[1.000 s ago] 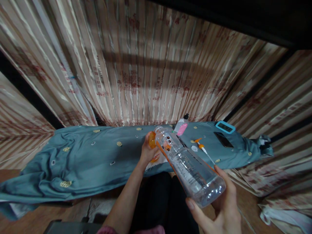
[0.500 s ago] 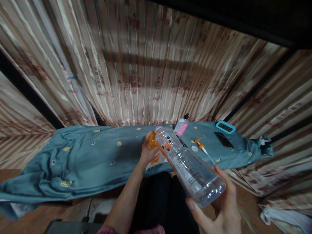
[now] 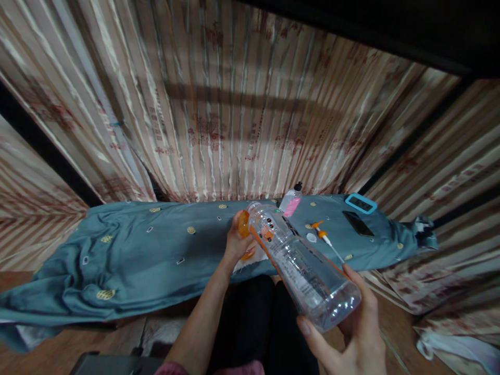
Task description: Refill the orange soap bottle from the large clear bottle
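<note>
My right hand (image 3: 353, 330) grips the base of a large clear plastic bottle (image 3: 308, 268) with an orange-and-black print. The bottle is tilted, its base toward me and its neck pointing up to the left. At the neck, my left hand (image 3: 237, 242) is closed around a small amber bottle (image 3: 244, 224), whose mouth meets or nearly meets the clear one; the exact contact is hard to see. Below the left hand lies a white piece with an orange picture (image 3: 252, 255), partly covered. An orange pump head (image 3: 322, 234) with a pale tube lies right of the clear bottle, beside a white round cap (image 3: 311, 238).
A blue-green patterned cloth (image 3: 136, 255) covers the long narrow table. Toward the back stands a bottle with a pink label and black top (image 3: 291, 202). A phone (image 3: 358, 223) and a blue-framed digital clock (image 3: 361, 203) lie at right. Curtains (image 3: 234, 120) hang close behind.
Almost nothing differs. Both hands and the two bottles hold the same pose, with only a very slight shift of the clear bottle's base.
</note>
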A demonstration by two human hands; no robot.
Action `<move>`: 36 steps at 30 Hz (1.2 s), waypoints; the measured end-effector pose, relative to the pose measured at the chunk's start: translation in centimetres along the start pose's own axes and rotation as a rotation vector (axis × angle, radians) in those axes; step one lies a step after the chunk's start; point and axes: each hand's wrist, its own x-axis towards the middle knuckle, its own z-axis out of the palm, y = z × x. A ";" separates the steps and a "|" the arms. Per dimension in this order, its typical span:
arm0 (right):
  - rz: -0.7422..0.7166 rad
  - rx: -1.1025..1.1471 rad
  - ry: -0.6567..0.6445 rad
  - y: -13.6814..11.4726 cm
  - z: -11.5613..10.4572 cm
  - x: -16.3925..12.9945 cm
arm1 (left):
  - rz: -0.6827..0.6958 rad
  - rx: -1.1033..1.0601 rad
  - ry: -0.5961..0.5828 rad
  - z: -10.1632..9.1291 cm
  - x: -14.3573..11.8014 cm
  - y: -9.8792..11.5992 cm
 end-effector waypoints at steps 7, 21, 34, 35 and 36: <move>0.027 0.015 0.016 -0.3 0.2 -0.2 | 0.003 -0.011 0.010 0.0 0.0 -0.1; -0.016 0.000 0.026 0.0 0.2 -0.3 | 0.004 0.002 0.001 -0.1 0.0 0.2; 0.132 0.104 0.040 -0.7 0.6 -0.3 | 0.076 0.012 -0.007 0.0 -0.1 -0.2; 0.136 0.109 0.046 -0.6 0.6 -0.3 | 0.077 0.004 -0.009 0.0 -0.1 -0.3; 0.138 0.114 0.050 -0.5 0.5 -0.2 | 0.076 -0.007 -0.010 0.0 -0.1 -0.4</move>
